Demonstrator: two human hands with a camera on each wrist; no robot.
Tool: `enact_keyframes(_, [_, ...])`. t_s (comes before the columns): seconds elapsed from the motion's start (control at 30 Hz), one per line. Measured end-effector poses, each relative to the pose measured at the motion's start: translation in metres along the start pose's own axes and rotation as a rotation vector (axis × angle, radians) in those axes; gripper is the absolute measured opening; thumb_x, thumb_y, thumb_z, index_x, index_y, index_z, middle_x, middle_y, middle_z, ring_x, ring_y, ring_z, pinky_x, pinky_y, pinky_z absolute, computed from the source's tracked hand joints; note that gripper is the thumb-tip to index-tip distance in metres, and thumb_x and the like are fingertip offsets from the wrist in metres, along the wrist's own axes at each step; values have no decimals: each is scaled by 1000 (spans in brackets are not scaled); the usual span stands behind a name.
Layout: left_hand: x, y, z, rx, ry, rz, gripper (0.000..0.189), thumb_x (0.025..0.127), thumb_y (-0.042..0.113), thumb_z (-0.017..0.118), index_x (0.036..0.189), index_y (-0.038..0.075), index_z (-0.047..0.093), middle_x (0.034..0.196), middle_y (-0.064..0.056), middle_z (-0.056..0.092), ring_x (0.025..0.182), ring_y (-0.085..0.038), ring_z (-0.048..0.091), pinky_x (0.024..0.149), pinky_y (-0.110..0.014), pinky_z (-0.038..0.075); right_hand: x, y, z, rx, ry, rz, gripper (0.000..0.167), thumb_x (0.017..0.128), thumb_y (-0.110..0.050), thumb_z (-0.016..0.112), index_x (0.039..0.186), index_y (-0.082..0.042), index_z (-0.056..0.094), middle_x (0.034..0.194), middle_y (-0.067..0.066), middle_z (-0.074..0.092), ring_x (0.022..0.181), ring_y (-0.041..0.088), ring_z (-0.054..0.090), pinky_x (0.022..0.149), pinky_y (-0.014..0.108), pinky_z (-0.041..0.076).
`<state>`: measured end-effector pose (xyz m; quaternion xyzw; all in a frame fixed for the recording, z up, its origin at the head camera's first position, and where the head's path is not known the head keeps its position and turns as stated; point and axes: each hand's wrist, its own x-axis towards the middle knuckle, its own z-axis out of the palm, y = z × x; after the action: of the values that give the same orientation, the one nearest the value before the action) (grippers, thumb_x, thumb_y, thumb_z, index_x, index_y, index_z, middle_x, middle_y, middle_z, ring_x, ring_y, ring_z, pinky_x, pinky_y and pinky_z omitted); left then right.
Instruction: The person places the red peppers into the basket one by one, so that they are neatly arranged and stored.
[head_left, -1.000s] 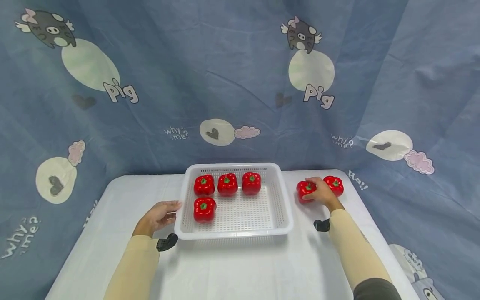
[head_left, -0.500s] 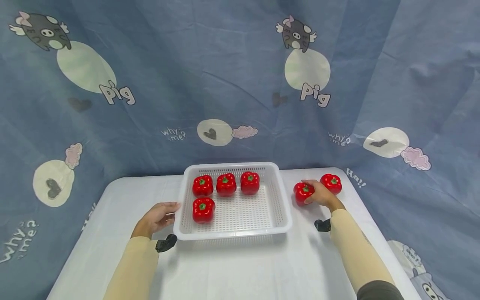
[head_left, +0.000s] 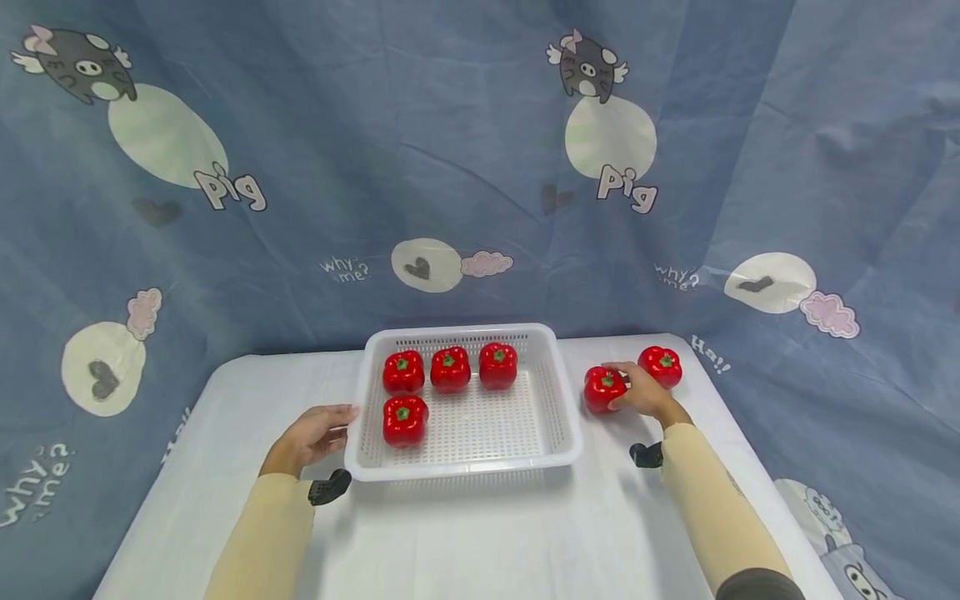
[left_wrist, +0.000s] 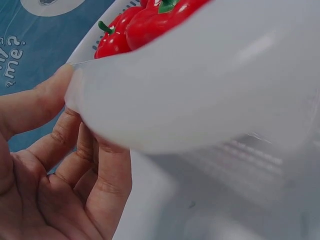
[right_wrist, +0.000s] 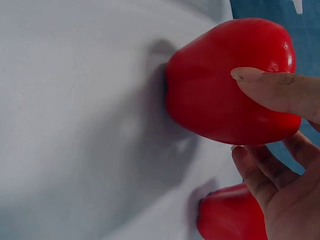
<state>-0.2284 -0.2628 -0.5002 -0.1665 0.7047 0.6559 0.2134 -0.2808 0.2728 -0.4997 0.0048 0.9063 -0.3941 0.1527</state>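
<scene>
My left hand [head_left: 315, 435] pinches the left rim of a white plastic basket [head_left: 465, 472]. In the left wrist view, the thumb lies on top of the rim [left_wrist: 195, 95] and the fingers curl beneath it. Several glossy red bell peppers [head_left: 451, 370] with green stems sit inside the basket, at its back and left. To the basket's right, my right hand [head_left: 647, 393] grips another red bell pepper [head_left: 600, 392]. The right wrist view has its thumb pressed on one side of this pepper [right_wrist: 220, 95], with fingers at the opposite side.
One more red bell pepper [head_left: 661, 367] stands on the white table [head_left: 480, 542] at the far right corner, just behind the right hand. A blue cloth [head_left: 315, 167] with pig prints hangs along the table's back edge.
The pepper in my right hand has shifted slightly left and toward me, away from the corner pepper. My left hand stays on the basket rim. The head view has turned slightly.
</scene>
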Motion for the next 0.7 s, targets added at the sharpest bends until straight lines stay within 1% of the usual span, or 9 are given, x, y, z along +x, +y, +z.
enact_keyframes(0.07, [0,1,0,-6,-2,1,57,91,22,67,137,-6,47,108,-9,66,86,-19,64,75,-27,58,1,-1,0,-6,-2,-2,77,76,-1,77,144,-6,40,141,26,39,128,46,35,96,56,46])
enact_keyframes(0.17, [1,1,-1,-4,-7,2,58,92,21,67,138,-7,45,105,-7,67,86,-18,64,78,-30,58,1,-1,0,1,-5,12,77,76,-2,78,144,-7,41,140,25,40,128,45,36,96,55,47])
enact_keyframes(0.2, [1,1,0,-6,-3,4,57,92,21,67,137,-7,45,105,-7,67,87,-19,65,80,-33,58,0,-1,0,-1,-5,9,77,76,-3,78,144,-7,41,140,25,40,128,45,36,95,55,47])
enact_keyframes(0.3, [2,-1,-2,-5,-14,13,58,93,21,66,138,-8,44,109,-8,66,89,-19,65,84,-36,56,-2,0,2,2,11,8,78,75,-4,80,143,-8,42,139,24,41,127,44,37,94,54,48])
enact_keyframes(0.47, [4,-3,-1,-9,-27,21,58,92,21,67,137,-8,45,110,-9,65,91,-20,64,87,-38,55,-9,3,5,-5,36,4,79,73,-8,82,142,-8,43,138,23,44,126,44,39,92,53,50])
enact_keyframes(0.6, [3,-2,-2,-2,-21,16,61,91,24,69,137,-7,45,112,-9,65,91,-21,64,88,-39,54,-11,2,6,-8,39,-20,80,73,-12,83,142,-6,43,138,23,45,126,44,40,92,53,50])
enact_keyframes(0.7, [2,-1,-2,-2,-14,13,61,91,25,69,138,-6,45,115,-10,64,92,-21,64,89,-39,54,-11,1,7,10,45,-29,80,74,-14,83,142,-5,42,138,23,44,126,44,40,93,54,50])
